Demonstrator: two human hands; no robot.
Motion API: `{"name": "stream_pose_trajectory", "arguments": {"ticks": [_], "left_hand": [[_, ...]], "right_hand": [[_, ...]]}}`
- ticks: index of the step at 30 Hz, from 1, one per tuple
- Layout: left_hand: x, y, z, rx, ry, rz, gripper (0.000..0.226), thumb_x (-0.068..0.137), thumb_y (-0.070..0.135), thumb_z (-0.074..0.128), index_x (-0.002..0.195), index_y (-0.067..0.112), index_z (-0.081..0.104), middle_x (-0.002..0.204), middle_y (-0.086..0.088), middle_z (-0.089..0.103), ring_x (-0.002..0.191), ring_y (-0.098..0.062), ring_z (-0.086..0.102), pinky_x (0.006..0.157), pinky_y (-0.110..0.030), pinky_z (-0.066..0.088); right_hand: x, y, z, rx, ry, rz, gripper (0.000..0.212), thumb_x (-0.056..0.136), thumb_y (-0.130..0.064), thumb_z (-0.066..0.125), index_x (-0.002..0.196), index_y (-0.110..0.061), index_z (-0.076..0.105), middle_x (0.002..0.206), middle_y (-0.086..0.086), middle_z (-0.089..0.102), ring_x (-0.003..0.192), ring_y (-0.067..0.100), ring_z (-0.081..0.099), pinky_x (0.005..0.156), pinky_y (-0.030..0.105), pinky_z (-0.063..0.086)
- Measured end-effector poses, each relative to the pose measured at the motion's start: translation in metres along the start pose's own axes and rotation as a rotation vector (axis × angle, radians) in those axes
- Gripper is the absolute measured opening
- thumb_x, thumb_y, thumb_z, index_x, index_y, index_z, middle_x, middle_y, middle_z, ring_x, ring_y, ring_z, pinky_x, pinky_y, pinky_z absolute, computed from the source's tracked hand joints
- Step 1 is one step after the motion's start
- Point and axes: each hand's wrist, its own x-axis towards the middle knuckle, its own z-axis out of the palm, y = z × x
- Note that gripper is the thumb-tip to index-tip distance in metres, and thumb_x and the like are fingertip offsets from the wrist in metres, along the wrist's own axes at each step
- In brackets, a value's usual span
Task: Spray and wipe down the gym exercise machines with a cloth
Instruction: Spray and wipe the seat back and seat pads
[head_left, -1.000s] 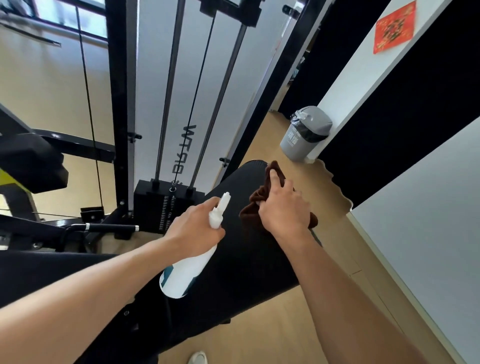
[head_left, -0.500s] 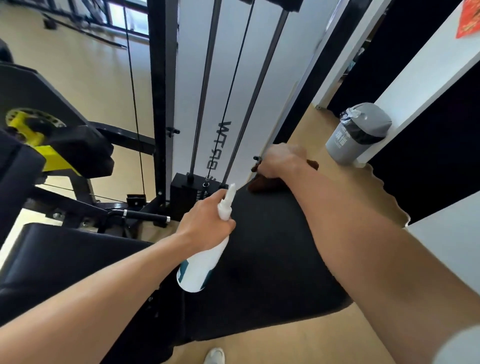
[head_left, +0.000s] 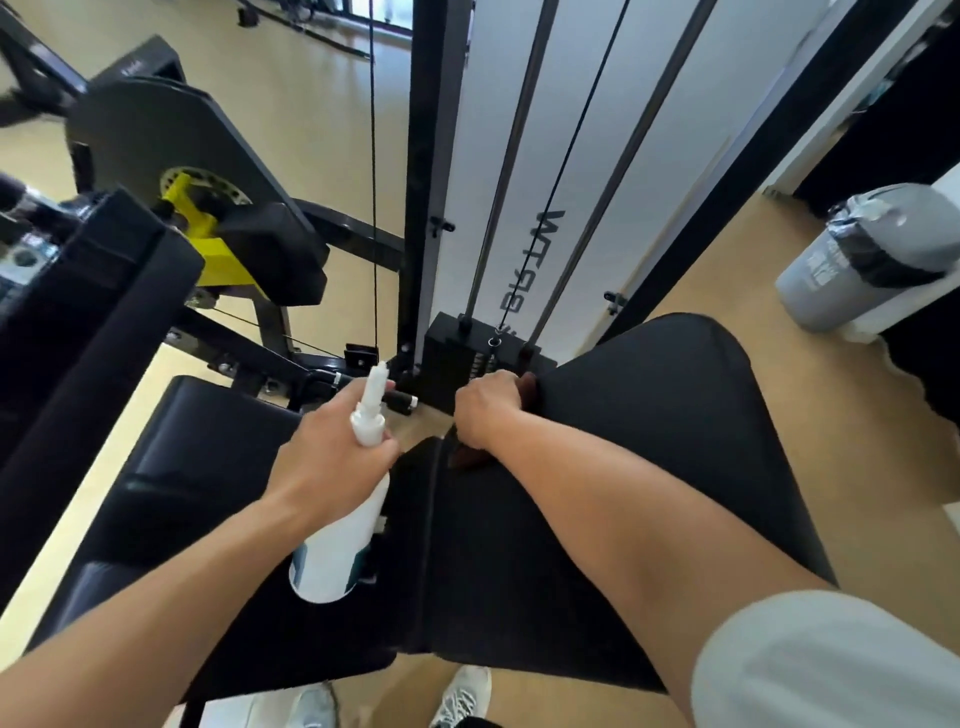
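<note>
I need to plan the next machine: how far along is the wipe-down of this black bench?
Done: hard to judge; the back pad shows no visible spray or streaks. In hand: the right hand presses the brown cloth at that pad's left edge, while the left hand grips the spray bottle. Left: likely the seat pad and the yellow-marked machine alongside.

We are finding open floor (head_left: 691, 270) right of the back pad (head_left: 649, 467), up to the grey bin (head_left: 862, 260). Ahead, the weight stack (head_left: 457, 358) and guide rods (head_left: 498, 171) are blocking; left, the seat pad (head_left: 208, 467) is crowding.
</note>
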Motion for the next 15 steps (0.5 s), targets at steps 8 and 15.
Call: {"name": "stream_pose_trajectory", "arguments": {"ticks": [8, 15], "left_hand": [[-0.001, 0.051, 0.006, -0.082, -0.156, 0.128, 0.055, 0.082, 0.022, 0.064, 0.131, 0.044, 0.052, 0.082, 0.006, 0.069, 0.075, -0.017, 0.066, 0.072, -0.043, 0.058], [-0.024, 0.116, 0.025, -0.078, -0.340, 0.339, 0.056, 0.081, 0.022, 0.062, 0.128, 0.050, 0.049, 0.083, 0.009, 0.070, 0.076, -0.016, 0.068, 0.074, -0.042, 0.058]], "right_hand": [[-0.064, 0.108, -0.043, 0.081, 0.005, 0.179, 0.040, 0.101, -0.039, 0.052, 0.135, -0.020, 0.061, 0.132, 0.002, 0.064, 0.119, 0.029, 0.061, 0.095, 0.044, 0.050], [-0.171, 0.175, -0.034, 0.752, 0.277, 0.752, 0.038, 0.088, -0.044, 0.062, 0.125, -0.033, 0.062, 0.115, -0.001, 0.068, 0.101, 0.026, 0.064, 0.080, 0.038, 0.048]]}}
